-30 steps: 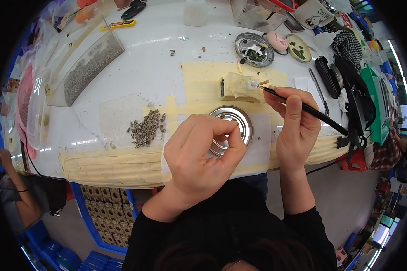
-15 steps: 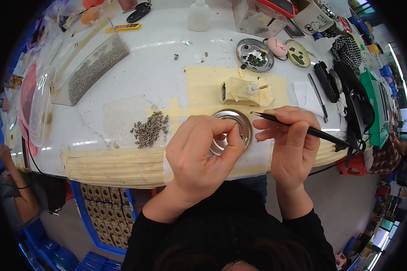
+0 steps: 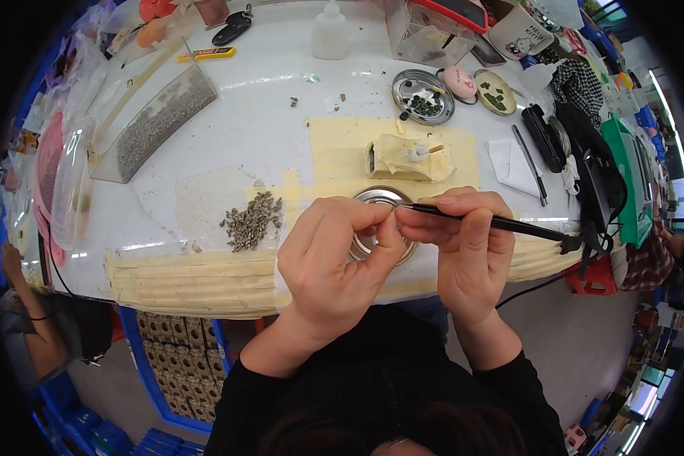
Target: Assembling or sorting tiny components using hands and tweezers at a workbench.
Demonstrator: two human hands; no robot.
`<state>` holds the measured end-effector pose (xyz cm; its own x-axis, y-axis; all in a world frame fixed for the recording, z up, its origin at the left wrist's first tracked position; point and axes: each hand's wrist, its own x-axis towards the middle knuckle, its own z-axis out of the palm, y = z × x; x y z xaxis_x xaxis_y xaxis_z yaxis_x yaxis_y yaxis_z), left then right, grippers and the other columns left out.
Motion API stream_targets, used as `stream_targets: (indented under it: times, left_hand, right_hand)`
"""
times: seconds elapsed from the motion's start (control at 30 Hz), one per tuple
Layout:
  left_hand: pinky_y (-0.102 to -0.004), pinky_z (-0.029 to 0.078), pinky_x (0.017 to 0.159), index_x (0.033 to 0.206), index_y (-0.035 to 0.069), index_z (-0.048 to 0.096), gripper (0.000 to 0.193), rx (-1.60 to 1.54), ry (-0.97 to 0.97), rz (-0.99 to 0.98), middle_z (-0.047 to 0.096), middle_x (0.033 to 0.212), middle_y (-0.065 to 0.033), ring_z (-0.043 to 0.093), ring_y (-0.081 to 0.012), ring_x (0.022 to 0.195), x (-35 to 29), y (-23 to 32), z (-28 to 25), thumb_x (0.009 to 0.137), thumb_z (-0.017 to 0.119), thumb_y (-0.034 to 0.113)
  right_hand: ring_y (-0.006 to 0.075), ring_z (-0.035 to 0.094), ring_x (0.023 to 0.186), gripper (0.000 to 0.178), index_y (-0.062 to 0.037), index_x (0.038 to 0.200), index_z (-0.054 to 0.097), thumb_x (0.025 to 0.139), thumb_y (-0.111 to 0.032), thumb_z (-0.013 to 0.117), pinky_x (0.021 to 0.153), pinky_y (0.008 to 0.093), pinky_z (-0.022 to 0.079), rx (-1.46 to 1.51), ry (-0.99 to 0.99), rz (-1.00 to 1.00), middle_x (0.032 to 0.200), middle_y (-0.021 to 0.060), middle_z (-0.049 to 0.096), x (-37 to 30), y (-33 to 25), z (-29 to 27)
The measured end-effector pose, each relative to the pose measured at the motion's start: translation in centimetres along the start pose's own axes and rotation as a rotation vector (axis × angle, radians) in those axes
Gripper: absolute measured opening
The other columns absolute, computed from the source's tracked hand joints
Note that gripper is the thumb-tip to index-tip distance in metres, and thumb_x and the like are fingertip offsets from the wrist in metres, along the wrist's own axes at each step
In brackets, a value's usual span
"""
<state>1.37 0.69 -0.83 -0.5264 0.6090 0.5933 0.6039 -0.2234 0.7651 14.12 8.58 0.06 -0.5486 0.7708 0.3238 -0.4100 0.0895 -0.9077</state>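
Observation:
My left hand [image 3: 330, 254] is closed in a pinch, thumb against forefinger, over a round metal dish [image 3: 385, 195]. Whatever lies between those fingertips is too small to make out. My right hand [image 3: 471, 247] grips slim black tweezers [image 3: 501, 222] like a pen, their pale metal tip at the left fingertips. Both hands nearly touch above the dish and hide much of it. Left of them lies a pile of small grey metal parts [image 3: 252, 220]. Beyond the dish is a block wrapped in yellow tape [image 3: 391, 158], with a white knob and short stick on top.
A clear tray of grey grains [image 3: 163, 125] lies at far left. Farther right are a metal dish with dark green pieces [image 3: 424, 99], a round dish of green flakes [image 3: 495, 93], a black pen [image 3: 530, 163] and a green tray [image 3: 625, 178]. A white bottle [image 3: 330, 32] stands at the back.
My right hand has moved left, bringing the tweezers' tip from a short gap away to the left fingertips. My left hand stays nearly in place, still pinched.

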Motion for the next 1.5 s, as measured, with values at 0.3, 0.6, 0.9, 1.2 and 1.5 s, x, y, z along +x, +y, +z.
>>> stream_targets:
  times: [0.3,0.6,0.9,1.2,1.5]
  left_hand:
    - [-0.0244,0.050,0.063,0.088,-0.002,0.066,0.011,0.014,0.010,0.013,0.066,0.078,-0.0075,0.062,-0.0129,0.067,-0.07,-0.03,0.04,0.080,0.072,-0.006]
    - [-0.0268,0.049,0.060,0.086,-0.001,0.066,0.012,0.006,0.020,0.012,0.065,0.077,-0.0082,0.062,-0.0166,0.066,0.00,-0.05,0.05,0.077,0.074,-0.006]
    - [-0.0246,0.050,0.063,0.087,-0.002,0.066,0.011,0.012,0.011,0.013,0.065,0.078,-0.0074,0.062,-0.0129,0.067,-0.05,-0.05,-0.03,0.080,0.072,-0.006]
    - [-0.0246,0.049,0.062,0.086,-0.002,0.066,0.010,0.009,0.009,0.017,0.065,0.077,-0.0075,0.062,-0.0131,0.067,0.01,-0.06,-0.03,0.080,0.072,-0.006]
    - [-0.0314,0.049,0.056,0.085,0.000,0.066,0.015,-0.017,0.041,0.001,0.064,0.074,-0.0091,0.062,-0.0235,0.065,0.01,-0.11,0.19,0.073,0.076,-0.004]
  right_hand:
    - [0.0307,0.071,0.099,0.032,0.0064,0.110,0.055,0.107,-0.023,0.043,0.085,0.0392,0.063,0.010,0.002,0.018,0.107,0.0163,0.062,0.00,0.06,0.06]
    - [0.0313,0.072,0.094,0.035,0.0016,0.111,0.050,0.109,-0.030,0.034,0.079,0.0378,0.063,-0.137,-0.018,0.019,0.106,0.0139,0.059,0.04,0.08,0.14]
    - [0.0309,0.072,0.093,0.035,0.0014,0.111,0.049,0.109,-0.029,0.034,0.079,0.0368,0.063,-0.129,-0.013,0.024,0.105,0.0135,0.059,0.05,0.06,0.23]
    - [0.0305,0.072,0.095,0.034,0.0030,0.110,0.052,0.109,-0.027,0.036,0.081,0.0371,0.063,-0.057,0.005,0.054,0.106,0.0142,0.061,0.09,0.04,0.17]
    - [0.0299,0.071,0.099,0.034,0.0054,0.110,0.054,0.108,-0.026,0.040,0.085,0.0379,0.063,0.065,0.006,0.072,0.106,0.0158,0.063,0.14,0.27,-0.11]
